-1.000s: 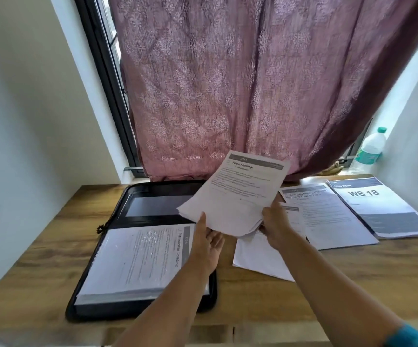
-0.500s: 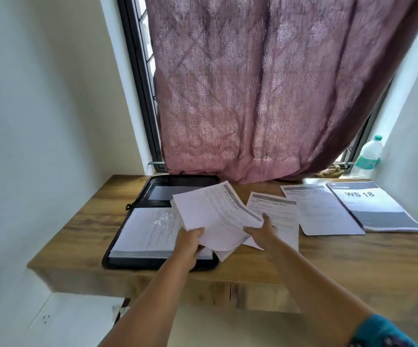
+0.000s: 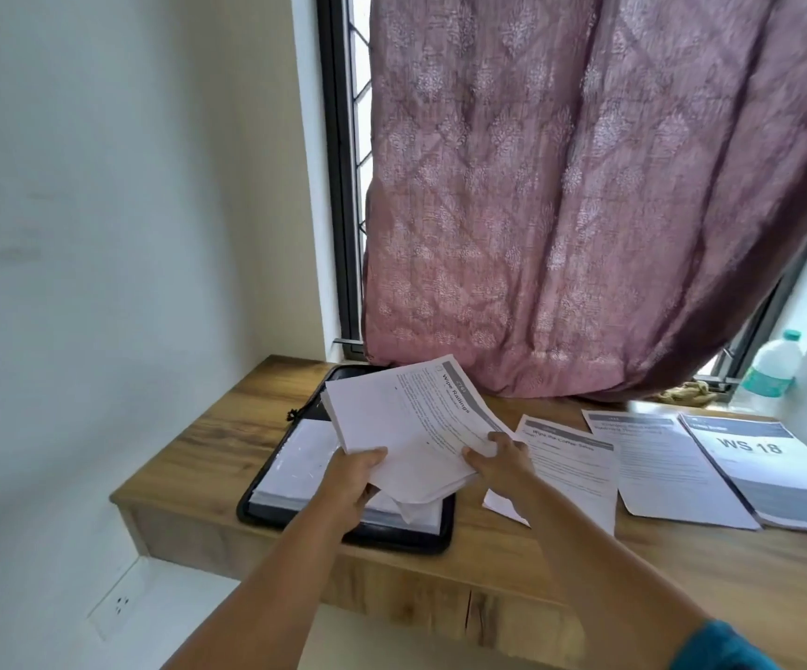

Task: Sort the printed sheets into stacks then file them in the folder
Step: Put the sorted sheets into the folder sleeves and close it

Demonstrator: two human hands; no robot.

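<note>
Both the left hand (image 3: 354,471) and right hand (image 3: 498,456) grip the stack of sheets (image 3: 406,427) above the folder (image 3: 343,534) at centre frame; loose lower pages may slip.

A single wide-angle head view looks forward and down from the person's standing place at the near edge of the bench (image 3: 513,563). It faces the curtain (image 3: 585,210) and window frame (image 3: 338,186) at the back, with the white wall (image 3: 126,234) to the left. Both forearms reach in from the bottom edge, close to the lens.
</note>
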